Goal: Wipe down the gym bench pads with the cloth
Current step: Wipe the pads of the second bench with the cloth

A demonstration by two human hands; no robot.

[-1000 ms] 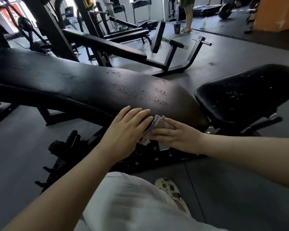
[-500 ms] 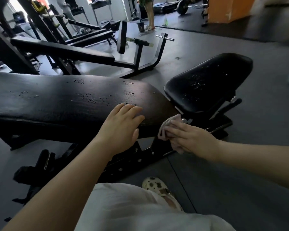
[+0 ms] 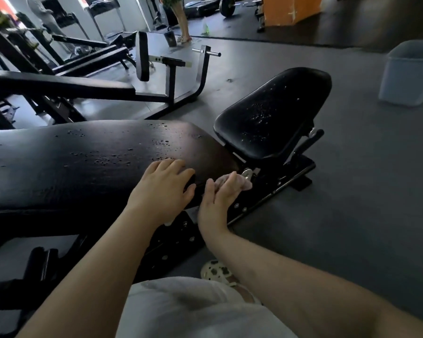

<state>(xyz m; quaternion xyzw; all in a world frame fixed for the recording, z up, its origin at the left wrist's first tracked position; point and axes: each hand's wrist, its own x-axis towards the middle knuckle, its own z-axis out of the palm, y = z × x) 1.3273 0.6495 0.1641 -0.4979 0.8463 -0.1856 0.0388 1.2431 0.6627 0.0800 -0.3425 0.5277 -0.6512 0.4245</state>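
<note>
cloth (image 3: pixel 239 182): frame centre, bunched at the back pad's (image 3: pixel 83 162) near end, over the frame hinge.
right hand (image 3: pixel 217 200): fingers curl round the cloth.
left hand (image 3: pixel 165 187): spread flat on the pad edge.
seat pad (image 3: pixel 274 118): right of centre, beaded with droplets.
risk: cloth could snag on the hinge hardware; droplets may get missed.

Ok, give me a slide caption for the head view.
Left hand rests on the droplet-covered back pad while right hand holds the cloth at its end.
</note>
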